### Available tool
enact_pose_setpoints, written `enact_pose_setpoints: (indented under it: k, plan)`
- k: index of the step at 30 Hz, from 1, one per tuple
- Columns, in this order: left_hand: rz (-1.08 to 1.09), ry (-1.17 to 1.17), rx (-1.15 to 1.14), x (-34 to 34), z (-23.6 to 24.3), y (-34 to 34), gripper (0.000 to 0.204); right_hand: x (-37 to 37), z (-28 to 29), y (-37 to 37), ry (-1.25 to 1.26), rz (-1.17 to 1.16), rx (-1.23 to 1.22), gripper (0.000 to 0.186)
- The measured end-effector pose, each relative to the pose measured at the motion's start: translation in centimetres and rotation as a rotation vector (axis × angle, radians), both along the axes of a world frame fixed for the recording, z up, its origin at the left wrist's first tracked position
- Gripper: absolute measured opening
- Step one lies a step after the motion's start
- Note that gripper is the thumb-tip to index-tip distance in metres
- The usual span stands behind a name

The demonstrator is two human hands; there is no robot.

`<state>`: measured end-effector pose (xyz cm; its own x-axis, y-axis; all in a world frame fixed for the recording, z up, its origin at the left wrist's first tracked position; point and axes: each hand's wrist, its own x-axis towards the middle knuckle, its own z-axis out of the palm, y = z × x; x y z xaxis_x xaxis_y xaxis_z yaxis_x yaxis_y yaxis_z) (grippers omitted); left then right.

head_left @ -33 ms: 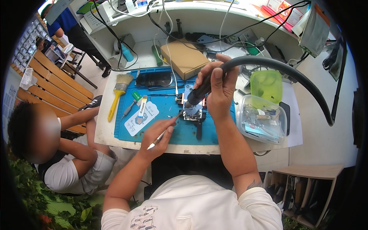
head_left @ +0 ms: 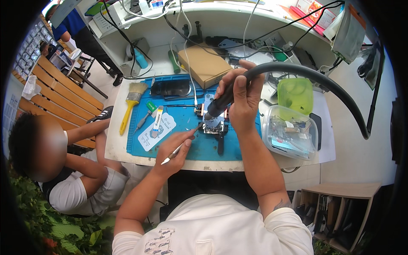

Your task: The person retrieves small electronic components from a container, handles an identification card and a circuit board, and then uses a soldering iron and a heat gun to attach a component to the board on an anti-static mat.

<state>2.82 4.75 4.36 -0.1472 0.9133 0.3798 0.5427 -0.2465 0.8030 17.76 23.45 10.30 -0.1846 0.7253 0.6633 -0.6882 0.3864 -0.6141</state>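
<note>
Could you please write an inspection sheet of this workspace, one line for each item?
Surface: blue work mat on a white bench.
Job's things: small clamped part on the mat, under the nozzle of a black handpiece; thin tweezers reach toward it.
Clutter: yellow-handled brush, cardboard box, clear container with green lid, white card.
Grippers: left hand holds the tweezers; right hand grips the handpiece.
Cables: thick black hose arcs right from the handpiece; thin wires hang over the shelf.
Surroundings: seated person at left, wooden bench.
</note>
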Motion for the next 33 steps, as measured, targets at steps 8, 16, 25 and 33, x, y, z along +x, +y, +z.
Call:
enact_pose_setpoints:
  k: [8,16,25,33]
  plan:
    - [-0.031,0.264,0.115,0.0,0.0,-0.2,0.031,0.0,0.0,0.0,-0.002,-0.012,0.002,0.044]
    - [-0.063,0.418,0.182,0.2,-0.1,-0.6,0.04,0.2,0.1,-0.2,-0.008,-0.002,-0.004,0.044]
    - [-0.134,0.489,0.192,-0.8,0.0,0.1,0.043,0.3,0.0,0.1,0.007,-0.008,0.012,0.043]
    - [-0.141,0.487,0.143,-1.5,0.5,0.0,0.04,0.4,0.0,0.2,0.01,-0.016,0.016,0.043]
